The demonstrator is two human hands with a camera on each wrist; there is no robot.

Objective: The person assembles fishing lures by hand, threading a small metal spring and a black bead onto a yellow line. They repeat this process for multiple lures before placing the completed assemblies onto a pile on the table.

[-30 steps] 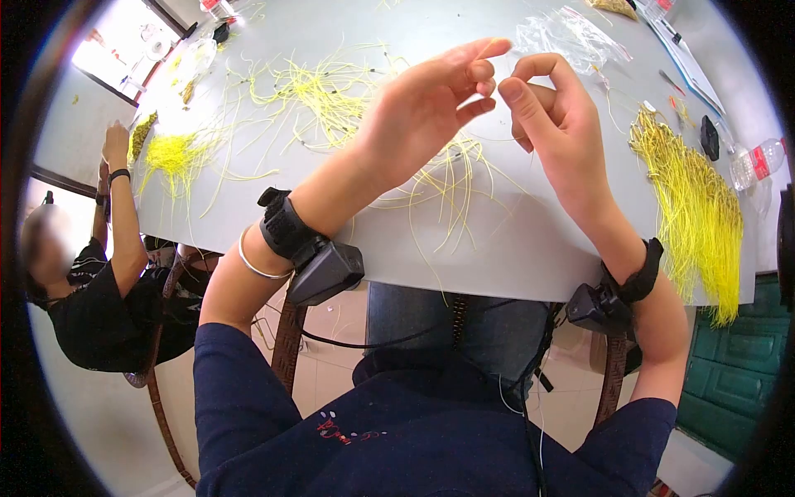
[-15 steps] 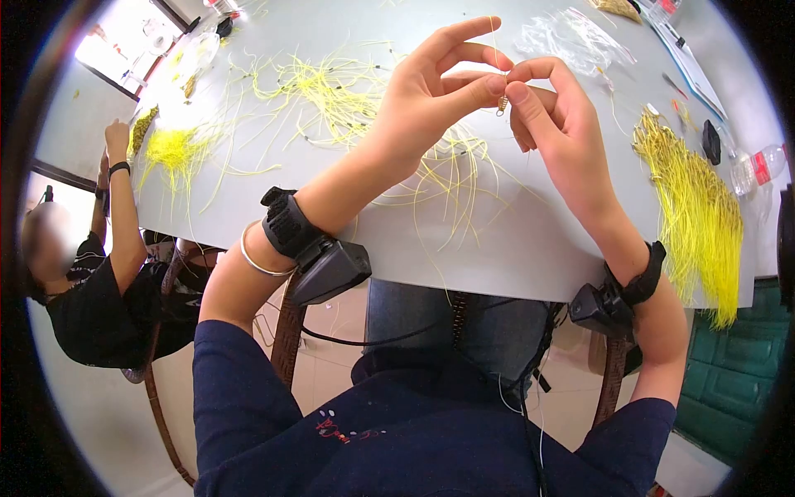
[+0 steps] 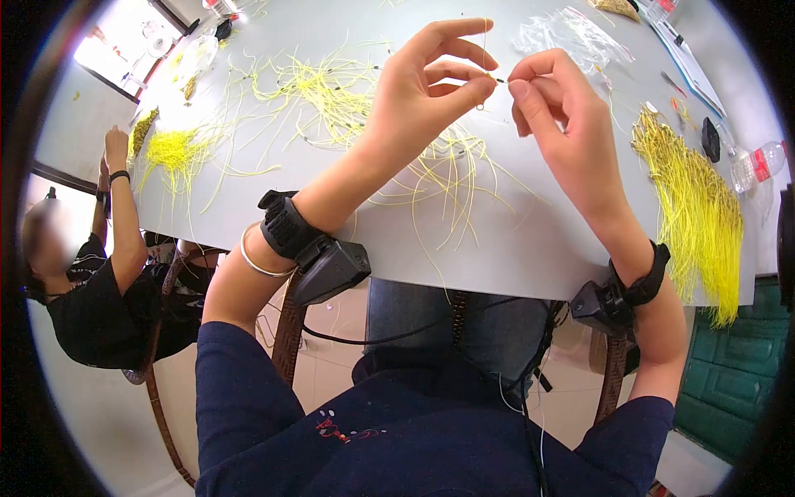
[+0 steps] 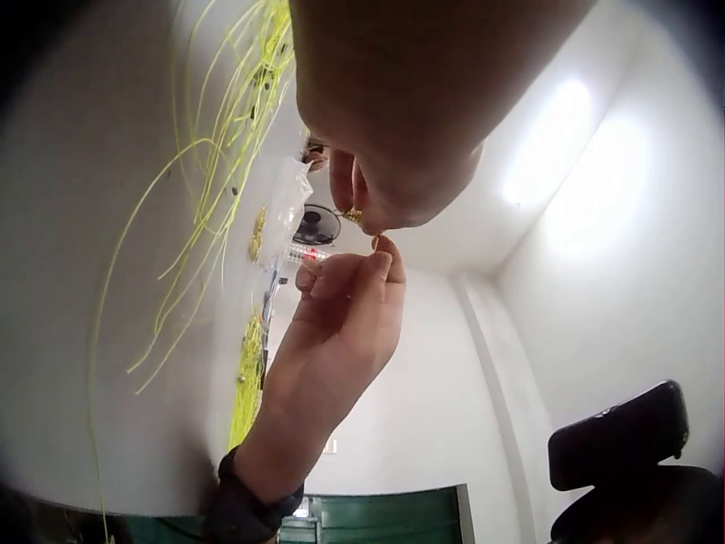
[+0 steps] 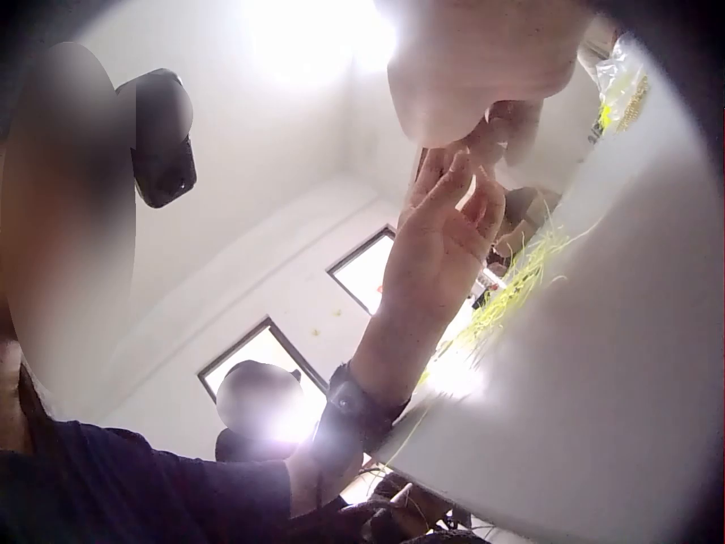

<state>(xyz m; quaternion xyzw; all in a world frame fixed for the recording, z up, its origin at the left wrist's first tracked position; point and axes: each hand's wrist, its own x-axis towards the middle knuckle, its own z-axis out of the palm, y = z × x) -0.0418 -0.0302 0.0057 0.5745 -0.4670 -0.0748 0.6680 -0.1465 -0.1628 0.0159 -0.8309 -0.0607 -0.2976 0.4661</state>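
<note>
Thumb and fingers of my left hand (image 3: 422, 99) pinch a small gold coil (image 3: 481, 105), with a thin line running up to the raised index finger. Facing it, my right hand (image 3: 567, 124) pinches a small dark piece (image 3: 502, 81) between thumb and index finger, close to the left fingertips. Both hands are above the table. In the left wrist view a bit of gold shows at the left fingers, near the right hand (image 4: 340, 329). The right wrist view shows the left hand (image 5: 442, 244), its held piece too small to tell.
Loose yellow lines (image 3: 323, 91) with dark bits lie on the grey table (image 3: 530, 257). A thick yellow bundle (image 3: 704, 215) lies at the right, near a bottle (image 3: 758, 166). Clear plastic bags (image 3: 571, 41) lie at the back. Another person (image 3: 91, 306) sits at the left.
The left hand has come round from an extended pose to pinch the coil, then shifted slightly left. A small dark piece now shows between the two hands' fingertips.
</note>
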